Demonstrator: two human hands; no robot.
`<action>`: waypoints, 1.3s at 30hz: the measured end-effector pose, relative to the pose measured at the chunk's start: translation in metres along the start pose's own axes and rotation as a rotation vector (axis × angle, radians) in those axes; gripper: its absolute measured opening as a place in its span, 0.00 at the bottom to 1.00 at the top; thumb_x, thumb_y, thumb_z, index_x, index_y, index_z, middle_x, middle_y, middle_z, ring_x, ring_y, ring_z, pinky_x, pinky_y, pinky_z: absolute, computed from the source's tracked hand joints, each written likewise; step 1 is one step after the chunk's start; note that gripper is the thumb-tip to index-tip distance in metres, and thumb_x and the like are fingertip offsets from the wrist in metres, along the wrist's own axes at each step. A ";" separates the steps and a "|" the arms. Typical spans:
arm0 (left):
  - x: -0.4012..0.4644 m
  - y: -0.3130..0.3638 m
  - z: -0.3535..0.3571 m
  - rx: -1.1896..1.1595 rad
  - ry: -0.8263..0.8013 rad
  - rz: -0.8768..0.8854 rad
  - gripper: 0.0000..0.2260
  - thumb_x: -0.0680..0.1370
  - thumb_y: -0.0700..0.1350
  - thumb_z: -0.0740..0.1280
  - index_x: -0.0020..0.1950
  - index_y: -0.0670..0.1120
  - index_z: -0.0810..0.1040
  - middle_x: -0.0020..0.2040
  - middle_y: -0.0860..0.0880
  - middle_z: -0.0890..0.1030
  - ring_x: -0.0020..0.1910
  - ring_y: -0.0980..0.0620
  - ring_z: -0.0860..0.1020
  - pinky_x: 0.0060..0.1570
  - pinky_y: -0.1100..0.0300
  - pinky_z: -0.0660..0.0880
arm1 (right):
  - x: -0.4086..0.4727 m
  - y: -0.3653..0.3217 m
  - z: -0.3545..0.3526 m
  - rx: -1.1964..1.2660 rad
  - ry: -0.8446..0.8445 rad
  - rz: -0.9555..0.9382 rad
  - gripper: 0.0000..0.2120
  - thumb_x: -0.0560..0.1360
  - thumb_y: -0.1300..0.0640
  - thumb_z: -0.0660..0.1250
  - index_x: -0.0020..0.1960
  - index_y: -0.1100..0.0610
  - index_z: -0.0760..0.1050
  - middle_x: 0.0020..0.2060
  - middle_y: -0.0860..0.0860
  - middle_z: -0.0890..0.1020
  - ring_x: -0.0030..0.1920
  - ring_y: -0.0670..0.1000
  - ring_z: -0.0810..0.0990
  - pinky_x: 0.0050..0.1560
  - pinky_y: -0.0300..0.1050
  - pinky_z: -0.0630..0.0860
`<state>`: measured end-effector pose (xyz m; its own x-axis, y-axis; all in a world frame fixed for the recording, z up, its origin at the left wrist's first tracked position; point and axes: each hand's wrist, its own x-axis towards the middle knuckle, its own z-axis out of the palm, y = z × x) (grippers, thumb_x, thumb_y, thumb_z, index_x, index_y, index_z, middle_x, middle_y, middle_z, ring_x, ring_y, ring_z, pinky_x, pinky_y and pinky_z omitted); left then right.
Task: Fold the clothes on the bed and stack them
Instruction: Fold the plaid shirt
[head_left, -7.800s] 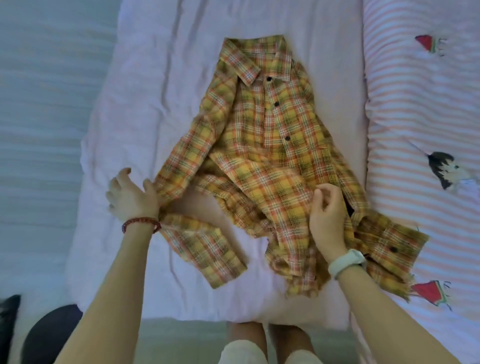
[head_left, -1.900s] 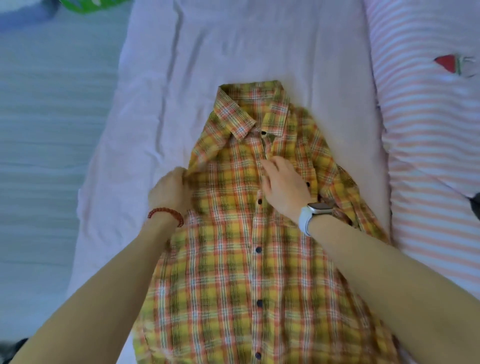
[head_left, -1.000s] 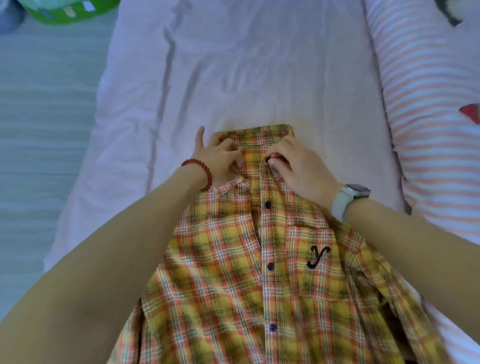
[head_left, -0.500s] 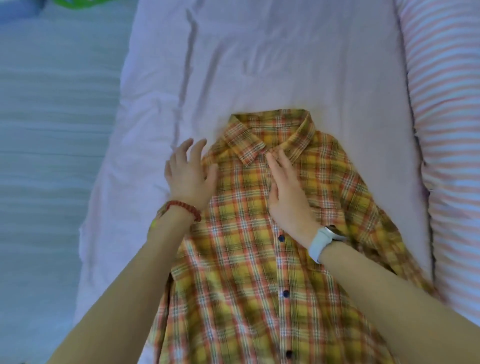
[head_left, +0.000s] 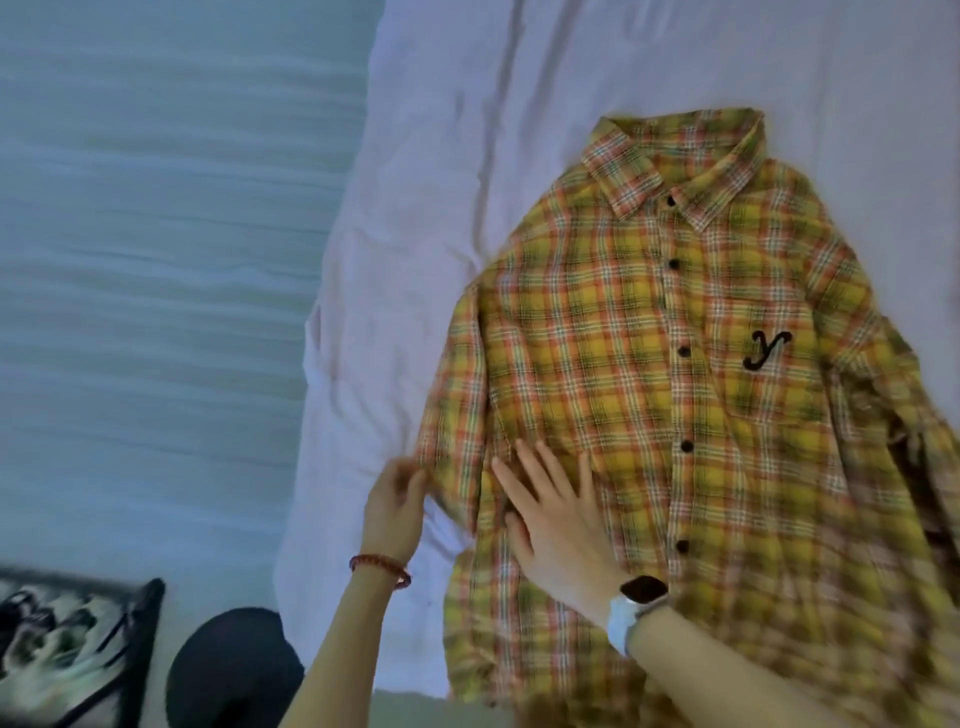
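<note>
Head view: yellow-and-orange plaid button-up shirt (head_left: 649, 395) lies front-up and buttoned on the pale lilac bed sheet (head_left: 441, 156), collar toward the far end, chest pocket with a black embroidered "y" (head_left: 765, 349) on the right side of the picture. Shirt's near hem runs off the bottom edge; far-right sleeve area is bunched and blurred. Right hand (head_left: 558, 514) lies flat on the shirt's lower left front, fingers straight and slightly spread, palm down, pressing the cloth; a white-strapped smartwatch (head_left: 636, 603) on that wrist. Left hand (head_left: 395, 506) sits at the shirt's left edge beside the sleeve, fingertips touching the fabric edge; motion blur, cannot tell if it pinches or only touches. Red beaded bracelet (head_left: 379, 568) on the left wrist. Left of the bed: pale blue-grey floor (head_left: 156, 260), a dark round object (head_left: 234, 670) and a black patterned cushion (head_left: 67, 654) at the bottom left corner.
</note>
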<state>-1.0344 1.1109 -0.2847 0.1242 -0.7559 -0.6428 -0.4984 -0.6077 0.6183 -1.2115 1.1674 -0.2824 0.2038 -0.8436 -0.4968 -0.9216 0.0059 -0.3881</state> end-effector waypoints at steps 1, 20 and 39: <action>0.000 0.003 -0.003 -0.070 0.006 0.024 0.06 0.79 0.36 0.59 0.45 0.43 0.72 0.37 0.46 0.76 0.41 0.46 0.75 0.40 0.64 0.72 | -0.001 0.003 0.002 -0.026 -0.031 0.021 0.26 0.80 0.47 0.48 0.76 0.46 0.46 0.77 0.51 0.48 0.76 0.54 0.44 0.69 0.62 0.31; 0.059 -0.002 -0.123 -0.147 0.058 0.008 0.12 0.76 0.45 0.68 0.58 0.45 0.74 0.44 0.54 0.75 0.42 0.57 0.75 0.37 0.72 0.71 | 0.044 -0.062 -0.010 -0.052 -0.240 0.110 0.25 0.81 0.49 0.46 0.77 0.48 0.44 0.76 0.53 0.43 0.76 0.56 0.40 0.71 0.64 0.40; 0.052 -0.005 -0.186 0.003 -0.139 -0.134 0.09 0.75 0.50 0.69 0.38 0.47 0.77 0.29 0.51 0.77 0.25 0.56 0.72 0.26 0.65 0.68 | 0.057 -0.144 0.013 0.876 -0.367 0.135 0.08 0.78 0.55 0.61 0.53 0.54 0.77 0.46 0.43 0.78 0.39 0.37 0.75 0.36 0.26 0.69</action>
<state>-0.8663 1.0293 -0.2368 0.0693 -0.6274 -0.7756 -0.4882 -0.6994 0.5220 -1.0631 1.1253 -0.2653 0.3418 -0.5864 -0.7344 -0.4009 0.6158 -0.6783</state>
